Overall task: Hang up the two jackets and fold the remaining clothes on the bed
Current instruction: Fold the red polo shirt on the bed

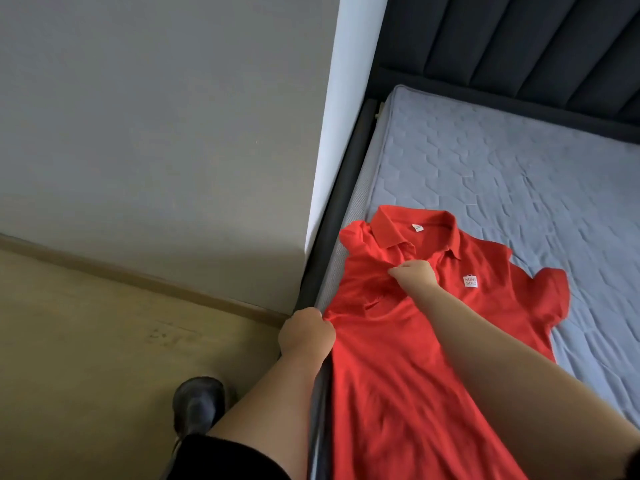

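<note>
Polo shirt (433, 341) soft, limp, light; lies face-up at bed's (485, 161) left edge. My left hand (306, 332) grips side seam, right hand (414, 273) pinches placket; I'd hold seams when folding.

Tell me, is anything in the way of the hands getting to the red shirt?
No. Both hands are already on the red polo shirt: the left hand grips its edge by the bed frame, and the right hand pinches the fabric below the collar.
</note>
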